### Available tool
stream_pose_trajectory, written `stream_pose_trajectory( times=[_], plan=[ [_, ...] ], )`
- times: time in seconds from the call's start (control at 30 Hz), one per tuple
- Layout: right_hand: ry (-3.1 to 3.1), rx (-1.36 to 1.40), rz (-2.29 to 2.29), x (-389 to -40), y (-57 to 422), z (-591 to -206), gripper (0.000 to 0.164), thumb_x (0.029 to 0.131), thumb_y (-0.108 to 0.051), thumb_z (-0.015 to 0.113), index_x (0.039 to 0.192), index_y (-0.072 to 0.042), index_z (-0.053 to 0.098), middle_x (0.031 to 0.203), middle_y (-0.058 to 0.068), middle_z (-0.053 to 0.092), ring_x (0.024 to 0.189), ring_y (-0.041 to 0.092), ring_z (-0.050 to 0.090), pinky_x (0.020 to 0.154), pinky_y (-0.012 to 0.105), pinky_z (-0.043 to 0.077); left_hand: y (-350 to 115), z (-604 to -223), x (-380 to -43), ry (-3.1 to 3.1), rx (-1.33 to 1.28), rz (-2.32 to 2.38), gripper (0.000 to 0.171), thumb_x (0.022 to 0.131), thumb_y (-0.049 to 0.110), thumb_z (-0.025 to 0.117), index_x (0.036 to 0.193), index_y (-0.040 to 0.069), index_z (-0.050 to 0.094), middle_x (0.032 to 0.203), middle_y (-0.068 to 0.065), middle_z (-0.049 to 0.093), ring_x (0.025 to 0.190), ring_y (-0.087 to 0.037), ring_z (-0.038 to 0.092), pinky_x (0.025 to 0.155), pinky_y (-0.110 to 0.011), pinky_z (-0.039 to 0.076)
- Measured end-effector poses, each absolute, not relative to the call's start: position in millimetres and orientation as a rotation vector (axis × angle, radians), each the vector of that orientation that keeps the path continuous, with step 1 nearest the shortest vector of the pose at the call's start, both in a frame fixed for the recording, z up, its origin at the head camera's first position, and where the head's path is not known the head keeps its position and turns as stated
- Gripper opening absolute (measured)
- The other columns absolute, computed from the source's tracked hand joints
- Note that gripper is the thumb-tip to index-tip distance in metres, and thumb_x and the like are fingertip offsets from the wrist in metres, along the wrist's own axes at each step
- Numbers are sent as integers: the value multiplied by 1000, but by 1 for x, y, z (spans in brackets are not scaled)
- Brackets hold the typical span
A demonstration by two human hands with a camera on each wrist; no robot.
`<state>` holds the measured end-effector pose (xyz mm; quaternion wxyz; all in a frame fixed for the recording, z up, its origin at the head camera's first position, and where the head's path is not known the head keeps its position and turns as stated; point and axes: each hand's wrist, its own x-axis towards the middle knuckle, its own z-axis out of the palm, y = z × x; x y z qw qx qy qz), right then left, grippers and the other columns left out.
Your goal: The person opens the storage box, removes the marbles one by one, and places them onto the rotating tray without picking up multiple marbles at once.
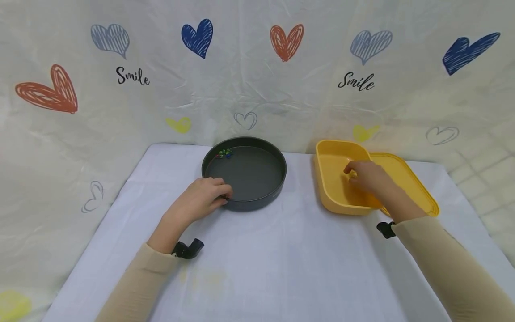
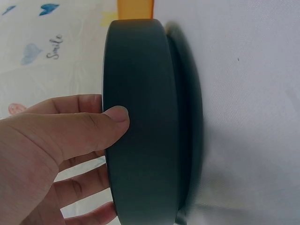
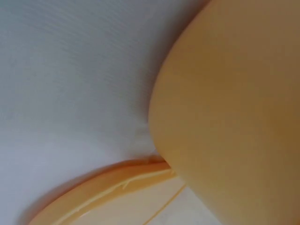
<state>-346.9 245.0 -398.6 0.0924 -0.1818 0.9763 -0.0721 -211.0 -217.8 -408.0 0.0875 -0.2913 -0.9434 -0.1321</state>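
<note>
My left hand (image 1: 205, 197) grips the near-left wall of a round dark grey pan (image 1: 249, 203), thumb (image 2: 117, 119) on the outside and fingers over the rim. Inside the pan, by its far-left wall, lies a small cluster of green, red and blue pieces (image 1: 224, 154). Over on the right, my right hand (image 1: 370, 179) reaches into a yellow rectangular container (image 1: 327, 179) with fingers bent downward. I cannot tell whether its fingertips hold anything. The right wrist view shows only the container's outer wall (image 3: 225, 117), hiding that hand.
A yellow lid (image 1: 406, 179) lies just right of the container, partly behind it. White cloth (image 1: 281, 259) covers the table. Behind stands a pale sheet (image 1: 241, 85) printed with hearts and "Smile". Each wrist carries a small black strap mount (image 1: 189, 248).
</note>
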Motion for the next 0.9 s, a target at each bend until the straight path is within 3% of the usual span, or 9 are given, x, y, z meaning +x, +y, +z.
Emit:
stream_pose_trajectory(
  times=[0.23, 0.57, 0.9],
  plan=[
    [2855, -562, -83, -354, 241, -411, 34, 89, -6, 51, 119, 0, 65, 119, 28, 63, 99, 39, 57, 93, 57, 45, -218, -408, -211, -2816, -871, -392, 17, 86, 12, 79, 97, 22, 72, 92, 7, 66, 83, -14, 65, 75, -34, 52],
    [2860, -527, -86, -353, 237, -413, 31, 92, -7, 52, 120, -1, 64, 107, 22, 65, 93, 37, 55, 89, 55, 46, -218, -406, -210, -2828, -859, -381, 16, 86, 13, 79, 97, 22, 72, 92, 7, 66, 83, -14, 65, 76, -35, 52],
    [2861, -515, -127, -348, 236, -407, 29, 91, -6, 54, 117, 0, 65, 110, 24, 64, 96, 38, 56, 91, 58, 46, -218, -408, -211, -2819, -858, -381, 17, 86, 13, 79, 97, 23, 72, 92, 8, 65, 83, -14, 65, 76, -35, 51]
  ],
)
